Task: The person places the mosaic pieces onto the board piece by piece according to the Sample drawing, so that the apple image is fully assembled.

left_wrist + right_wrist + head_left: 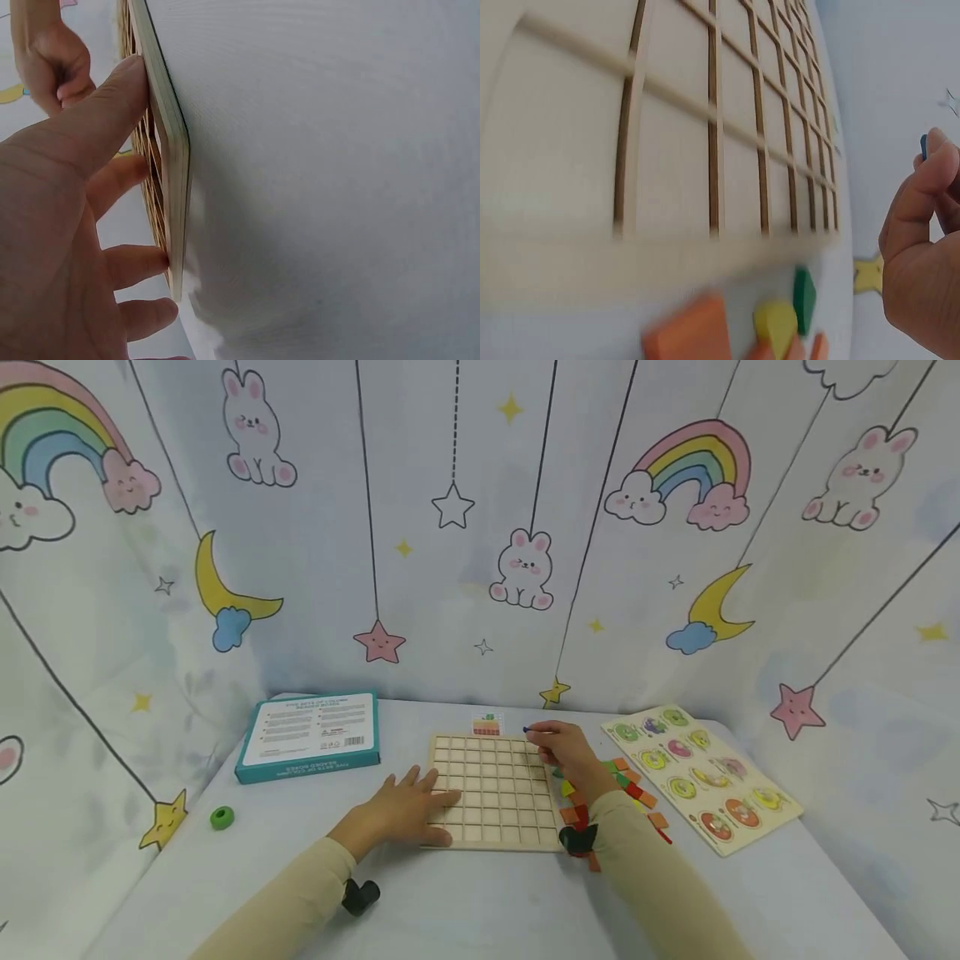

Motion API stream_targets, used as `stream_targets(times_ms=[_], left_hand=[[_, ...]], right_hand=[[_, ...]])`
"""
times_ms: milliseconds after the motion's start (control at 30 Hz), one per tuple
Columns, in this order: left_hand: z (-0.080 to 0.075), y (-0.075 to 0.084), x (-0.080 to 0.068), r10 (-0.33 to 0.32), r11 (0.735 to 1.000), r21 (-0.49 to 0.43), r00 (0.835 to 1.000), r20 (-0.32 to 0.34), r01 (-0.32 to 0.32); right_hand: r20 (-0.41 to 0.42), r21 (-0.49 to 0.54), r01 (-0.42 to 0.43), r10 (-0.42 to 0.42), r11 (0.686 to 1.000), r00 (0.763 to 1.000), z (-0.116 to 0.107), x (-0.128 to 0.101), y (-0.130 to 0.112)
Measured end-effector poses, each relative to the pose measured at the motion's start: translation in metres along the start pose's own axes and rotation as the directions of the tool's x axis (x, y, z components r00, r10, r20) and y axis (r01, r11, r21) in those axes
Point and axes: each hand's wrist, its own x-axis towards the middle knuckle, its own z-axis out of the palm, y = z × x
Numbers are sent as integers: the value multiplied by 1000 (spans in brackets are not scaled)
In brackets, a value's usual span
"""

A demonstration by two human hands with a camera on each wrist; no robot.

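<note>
A square wooden grid board (495, 802) lies on the white table in front of me. My left hand (402, 810) rests on its left side with the fingers spread. In the left wrist view the thumb (120, 94) lies along the board's edge (174, 150). Over the far right corner of the board, my right hand (564, 750) pinches a small blue piece (924, 146) between thumb and fingertips. Most of that piece is hidden by the fingers, so I cannot tell its shape. A small picture card (487, 724) sits just beyond the board's far edge.
Loose orange, red, yellow and green pieces (621, 765) are scattered right of the board, partly under my right forearm. Farther right lies a board with fruit pictures (705, 777). A teal and white box (309, 735) is at the back left, with a green bead (222, 817) nearer me.
</note>
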Motion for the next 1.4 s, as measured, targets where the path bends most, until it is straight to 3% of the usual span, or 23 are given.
stream_targets(times_ms=[167,267,333,400,500,567,600,833,1167,1400], left_hand=[[2,0,0,15,1000,-2,1000,24,-15],[0,3,-1,26,1000,-2,999,33,-26],[-1,4,-1,32,999,-5,999,39,-32],[-1,5,-1,34,999,-4,999,41,-34],[-2,5,-2,33,999,-1,998,48,-33],[-2,4,-2,31,1000,4,998,51,-31],[-2,4,-3,31,999,7,998,52,-32],[-4,2,-2,35,999,34,998,44,-36],[-6,2,-3,45,999,20,998,42,-46],[-4,1,-3,46,998,29,998,40,-47]], right_hand=[[31,-33,17,-16,999,999,37,9,6],[45,-105,40,-35,994,998,57,12,11],[41,-208,60,-52,976,998,68,14,15],[44,-357,91,-81,930,996,78,16,17],[49,-568,134,-129,812,990,88,17,20],[54,-636,152,-153,757,987,92,19,22],[57,-647,157,-159,746,986,93,19,22],[51,-638,152,-156,755,986,94,21,23],[68,-673,172,-171,720,983,97,21,19],[74,-670,179,-175,721,982,98,22,20]])
